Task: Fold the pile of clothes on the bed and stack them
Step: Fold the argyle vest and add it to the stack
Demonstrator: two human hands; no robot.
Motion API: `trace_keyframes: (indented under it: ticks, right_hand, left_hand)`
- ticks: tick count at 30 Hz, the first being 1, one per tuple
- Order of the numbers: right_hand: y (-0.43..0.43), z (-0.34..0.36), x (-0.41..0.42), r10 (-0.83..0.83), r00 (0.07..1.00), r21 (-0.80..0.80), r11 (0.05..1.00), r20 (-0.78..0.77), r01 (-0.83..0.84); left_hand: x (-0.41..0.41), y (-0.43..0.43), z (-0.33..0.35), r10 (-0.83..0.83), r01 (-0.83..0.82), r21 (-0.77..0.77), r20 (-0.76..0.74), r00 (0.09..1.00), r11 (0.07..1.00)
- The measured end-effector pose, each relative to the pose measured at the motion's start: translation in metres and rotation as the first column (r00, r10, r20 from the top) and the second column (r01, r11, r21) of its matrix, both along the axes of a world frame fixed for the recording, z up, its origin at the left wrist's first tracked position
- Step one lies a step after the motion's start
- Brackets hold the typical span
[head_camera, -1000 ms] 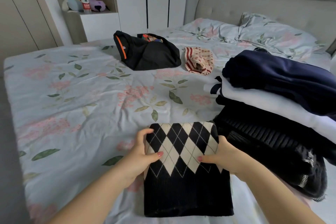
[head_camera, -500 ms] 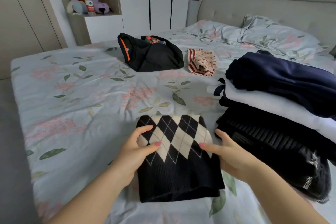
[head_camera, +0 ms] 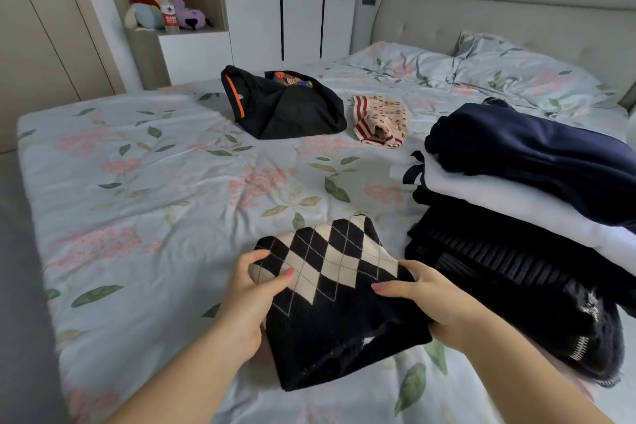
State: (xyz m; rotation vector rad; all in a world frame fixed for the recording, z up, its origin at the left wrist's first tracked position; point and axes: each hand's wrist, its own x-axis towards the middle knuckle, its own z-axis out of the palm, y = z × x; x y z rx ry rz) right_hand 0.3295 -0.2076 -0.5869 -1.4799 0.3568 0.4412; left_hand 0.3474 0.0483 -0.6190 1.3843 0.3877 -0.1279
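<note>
1. The left grip [head_camera: 246, 303] is pinching the left edge of the folded sweater [head_camera: 337, 289], with the thumb on top and the fingers curled beneath. The right grip [head_camera: 444, 306] is clasping the right edge the same way.
2. The sweater is sitting between both grips at the near side of the bed [head_camera: 137, 182], seemingly raised a little off it. Its long axis is running away from the person.
3. The stack [head_camera: 509, 244] is lying to the sweater's right, just beside the right grip, so that grip is the nearer one.
4. The navy garment [head_camera: 537, 151] topping the stack is sitting higher than the sweater, so the coming move is probably calling for a lift up and rightward, keeping the fold level.
5. Farther off, a black garment [head_camera: 285, 110] and a striped garment [head_camera: 378, 120] are lying crumpled.
</note>
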Motion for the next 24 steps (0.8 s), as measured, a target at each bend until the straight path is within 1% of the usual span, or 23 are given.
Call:
trace_keyframes:
  ticks: [1,3,5,8,10,13,15,18,20,22,24]
  right_hand:
    - [-0.001,0.001,0.001,-0.006,1.0,-0.014,1.0,0.0,0.006]
    - [-0.004,0.003,0.001,0.007,1.0,-0.058,0.998,-0.023,-0.008]
    - [-0.006,0.004,0.0,0.008,0.996,-0.068,0.998,-0.087,-0.014]
    - [-0.005,0.006,-0.002,0.014,0.984,-0.023,1.0,-0.178,-0.018]
    - [-0.004,0.008,-0.002,0.003,0.982,0.016,1.0,-0.189,0.0]
    - [-0.003,0.009,-0.003,-0.008,0.987,0.087,0.996,-0.162,0.022]
    - [-0.003,0.011,-0.004,0.057,0.99,0.152,0.988,-0.128,-0.037]
    - [-0.005,0.015,-0.005,0.143,0.989,0.23,0.964,-0.034,-0.131]
    - [-0.005,0.018,-0.004,0.158,0.987,0.29,0.944,0.028,-0.16]
    - [-0.002,0.02,-0.003,0.095,0.992,0.342,0.932,0.078,-0.116]
    - [0.0,0.017,0.002,-0.072,0.996,0.419,0.907,0.051,0.044]
  left_hand:
    - [0.001,0.001,0.0,0.036,-0.036,-0.012,-0.012,0.999,0.999]
    - [0.005,0.003,0.0,0.063,-0.071,-0.108,-0.079,0.995,0.992]
    - [0.008,0.002,0.001,0.0,-0.03,-0.194,-0.151,0.989,0.98]
    - [0.012,0.001,0.005,-0.037,-0.003,-0.189,-0.208,0.977,0.982]
    - [0.016,0.001,0.008,-0.039,-0.008,-0.192,-0.238,0.97,0.981]
    - [0.019,-0.001,0.012,-0.045,-0.011,-0.227,-0.242,0.969,0.974]
    - [0.02,-0.002,0.014,-0.023,-0.03,-0.233,-0.223,0.974,0.972]
    - [0.02,-0.003,0.018,0.002,-0.048,-0.26,-0.176,0.984,0.964]
    - [0.02,-0.002,0.02,0.018,-0.062,-0.297,-0.148,0.989,0.953]
    - [0.021,-0.002,0.021,0.049,-0.09,-0.337,-0.129,0.99,0.937]
    - [0.021,-0.002,0.021,0.077,-0.119,-0.387,-0.124,0.989,0.914]
